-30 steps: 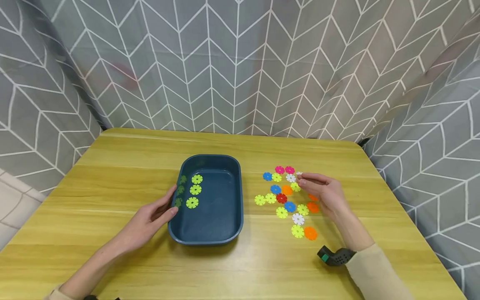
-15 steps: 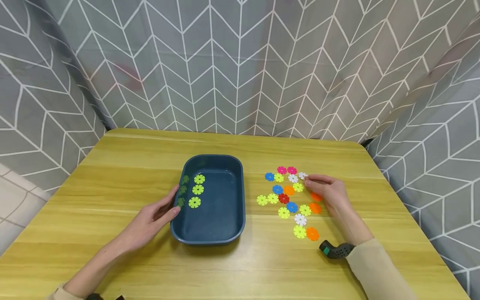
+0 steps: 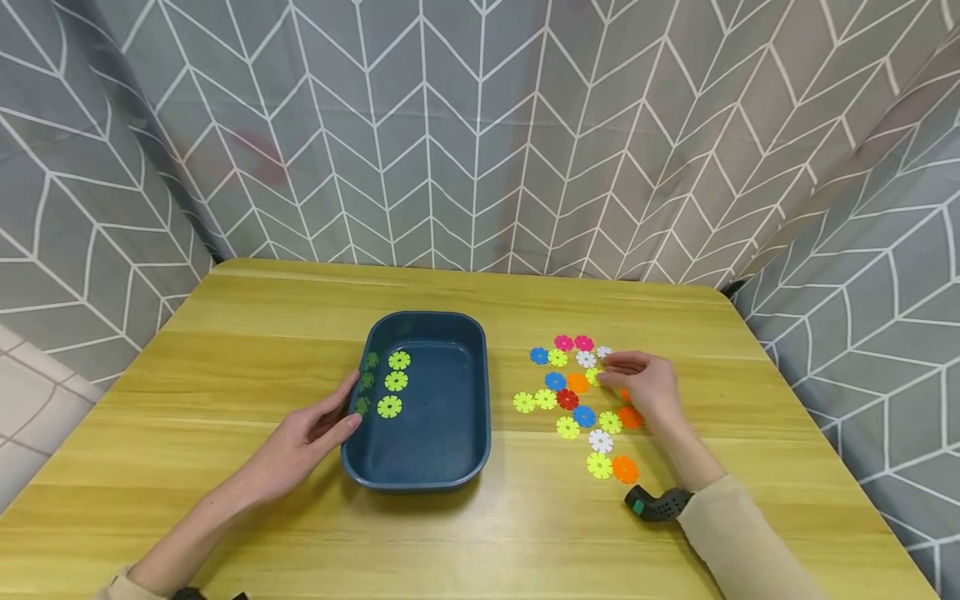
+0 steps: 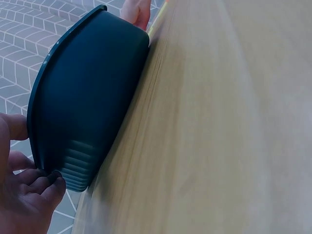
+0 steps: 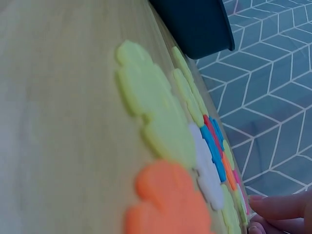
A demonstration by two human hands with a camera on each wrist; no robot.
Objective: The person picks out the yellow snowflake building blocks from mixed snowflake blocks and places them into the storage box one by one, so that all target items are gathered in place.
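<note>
My left hand (image 3: 309, 440) holds the left side of a dark blue plastic tub (image 3: 442, 485), thumb at the rim and fingers along the outer wall. Three yellow-green notched plastic discs (image 3: 396, 381) lie in a column inside it. To the right, discs of several colours are spread on the wooden table. My right hand (image 3: 647, 387) is over their right edge, its fingertips at a yellow-green disc (image 3: 592, 376) that they partly cover. A white disc (image 3: 603, 352) shows just behind the fingers. In the right wrist view, only the thumb and fingers (image 5: 280, 206) show, beside the far discs.
Orange discs (image 3: 625, 469) lie at the front and under the right forearm. Two pink discs (image 3: 573, 342) mark the back of the spread; a red disc (image 3: 567, 399) is near its middle. A patterned grey curtain (image 3: 472, 133) hangs behind the table (image 3: 465, 550).
My right hand moves from beside the white disc at the back a little left and forward, to the yellow-green disc. My left hand stays on the tub.
</note>
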